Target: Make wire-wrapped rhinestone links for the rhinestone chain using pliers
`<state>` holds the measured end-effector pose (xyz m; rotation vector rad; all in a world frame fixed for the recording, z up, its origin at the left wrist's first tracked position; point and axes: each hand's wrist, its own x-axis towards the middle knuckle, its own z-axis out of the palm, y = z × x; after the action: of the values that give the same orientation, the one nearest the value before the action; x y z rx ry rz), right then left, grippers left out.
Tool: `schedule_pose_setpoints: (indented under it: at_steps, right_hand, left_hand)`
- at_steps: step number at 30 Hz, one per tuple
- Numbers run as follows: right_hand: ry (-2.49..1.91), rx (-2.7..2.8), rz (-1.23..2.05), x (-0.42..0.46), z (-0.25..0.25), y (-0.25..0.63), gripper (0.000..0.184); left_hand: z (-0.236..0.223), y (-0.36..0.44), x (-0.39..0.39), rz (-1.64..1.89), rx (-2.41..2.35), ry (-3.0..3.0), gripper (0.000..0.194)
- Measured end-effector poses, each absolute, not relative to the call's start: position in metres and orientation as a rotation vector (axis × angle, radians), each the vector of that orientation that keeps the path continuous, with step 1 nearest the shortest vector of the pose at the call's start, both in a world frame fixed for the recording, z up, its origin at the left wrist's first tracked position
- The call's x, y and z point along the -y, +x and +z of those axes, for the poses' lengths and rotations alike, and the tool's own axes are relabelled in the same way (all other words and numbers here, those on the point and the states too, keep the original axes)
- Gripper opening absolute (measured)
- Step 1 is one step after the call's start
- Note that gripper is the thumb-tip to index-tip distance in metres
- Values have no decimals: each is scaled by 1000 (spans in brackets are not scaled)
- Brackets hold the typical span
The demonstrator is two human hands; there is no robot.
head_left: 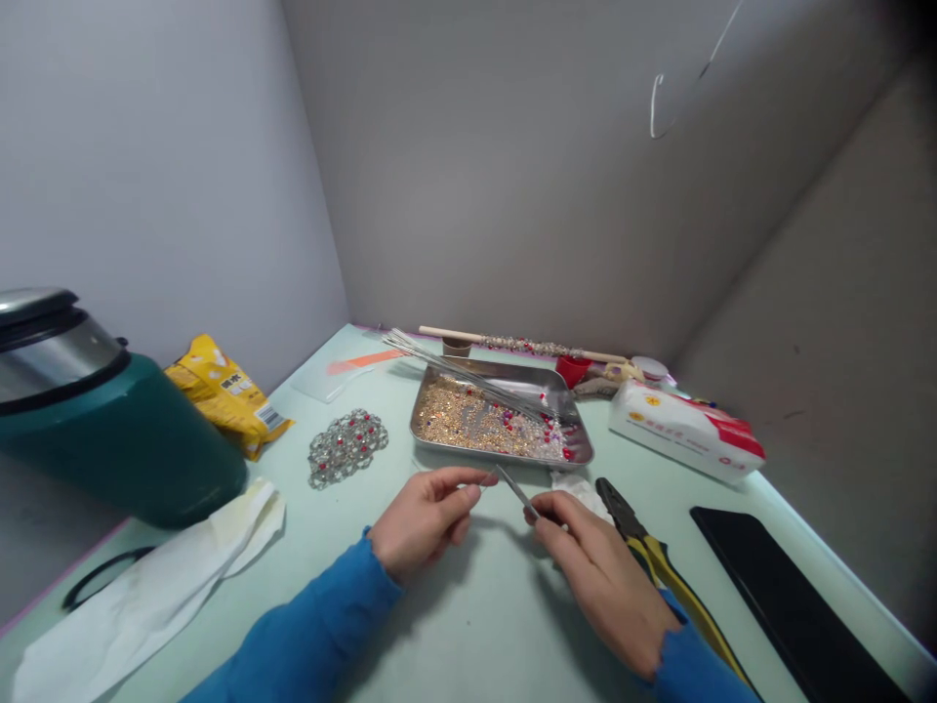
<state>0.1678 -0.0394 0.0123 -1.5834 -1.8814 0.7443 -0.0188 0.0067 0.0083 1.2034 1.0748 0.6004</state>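
Note:
My left hand (426,519) is closed in a pinch on a thin wire (485,481), held just above the table in front of the tray. My right hand (596,571) grips slim metal tweezers (518,491). Their tip points up and left, meeting or nearly meeting the wire's end by my left fingertips; actual contact is too small to make out. Beyond both hands is a metal tray (468,452) with gold, clear and red beads (458,415). A bundle of straight wires (450,368) lies slanting across it. Left of the tray rests a beaded wire piece (347,447).
Pliers (651,547), a black phone-like slab (783,596) and a tissue pack (688,430) lie at right. A teal flask (124,430), yellow bag (230,391) and white cloth (161,586) are at left. Behind the tray lies a wooden stick (454,335).

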Motion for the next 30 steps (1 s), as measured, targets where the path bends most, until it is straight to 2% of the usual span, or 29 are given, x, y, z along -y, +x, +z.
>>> schedule_pose_setpoints:
  at_steps: [18, 25, 30]
  right_hand:
    - [-1613, 1948, 624, 41, 6, 162, 17]
    - [-1596, 1933, 549, 41, 4, 160, 22]
    - [-1573, 2021, 296, 41, -9, 161, 26]
  left_hand:
    - [7, -19, -8, 611, -1109, 1205, 38]
    - [6, -17, -7, 607, -1106, 1139, 38]
    - [8, -17, -4, 595, -1083, 1070, 39]
